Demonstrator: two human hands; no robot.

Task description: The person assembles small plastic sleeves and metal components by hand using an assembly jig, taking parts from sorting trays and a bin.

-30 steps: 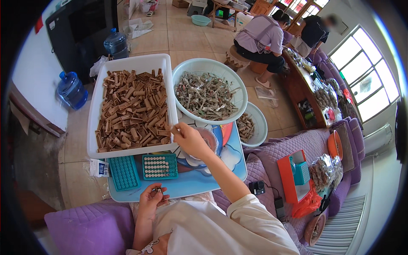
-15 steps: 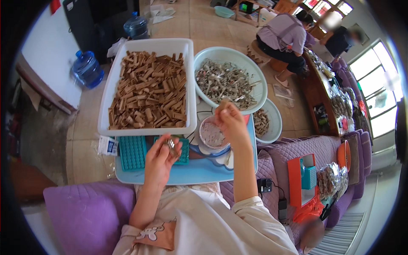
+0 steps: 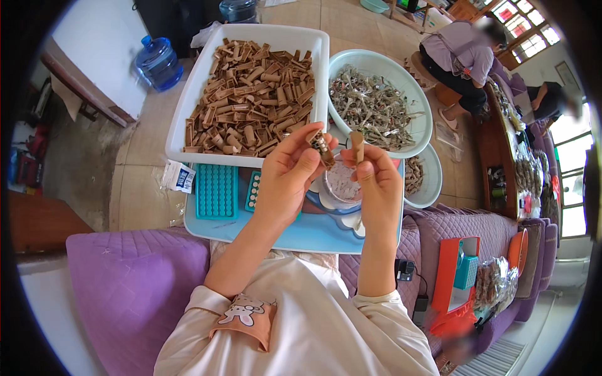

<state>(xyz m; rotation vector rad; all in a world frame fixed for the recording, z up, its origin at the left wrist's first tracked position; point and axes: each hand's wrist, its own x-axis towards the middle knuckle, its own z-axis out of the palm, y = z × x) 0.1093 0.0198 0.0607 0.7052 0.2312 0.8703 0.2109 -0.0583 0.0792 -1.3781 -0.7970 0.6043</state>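
My left hand (image 3: pixel 285 182) is closed on a brown trough-shaped half-shell (image 3: pixel 322 151) with small pale and shiny bits inside its hollow. Close beside it, my right hand (image 3: pixel 380 195) pinches a second brown half-shell (image 3: pixel 357 146), held upright with its curved outer side showing. The two pieces are apart, above a small round tub (image 3: pixel 343 183) of white bits. In front of both hands stands a big white bin (image 3: pixel 238 159) full of similar brown half-shells (image 3: pixel 257 94). A teal peg tray (image 3: pixel 217 203) lies left of my left forearm; another teal tray (image 3: pixel 252 191) with white round pieces is partly hidden behind it.
A pale green basin (image 3: pixel 424 94) of tangled grey-silver pieces adjoins the bin, with a smaller basin (image 3: pixel 430 191) nearer me. Everything by my hands is on or around a low blue table (image 3: pixel 282 241). A purple sofa (image 3: pixel 138 276) flanks me. Other people work farther right.
Both hands have come together over the tub of white bits, the left moving up and right. The view has shifted, and white round pieces now show in the second teal tray.
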